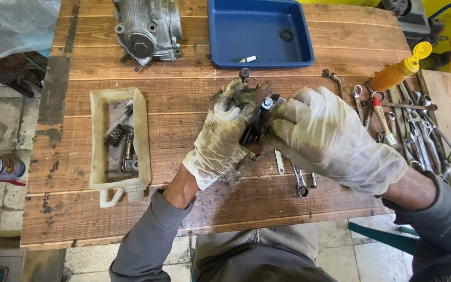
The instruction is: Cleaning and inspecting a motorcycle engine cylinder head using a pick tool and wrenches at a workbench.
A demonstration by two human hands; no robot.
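Both of my hands wear dirty whitish gloves and meet over the middle of a wooden table [184, 104]. My left hand [223, 133] grips a small dark metal engine part [257, 117] from the left, its fingers wrapped round it. From the right, my right hand [324, 136] closes its fingertips on the same part. The part is black and greasy, with a bolt or stud sticking up at its top; most of it is hidden by the fingers.
A grey engine casting [147, 28] stands at the back left, a blue plastic tray [259, 31] with a ring and spark plug behind. A cut white jug [118, 138] holds springs and bolts. Wrenches [418, 130], a brush and an orange squeeze bottle [400, 68] lie right.
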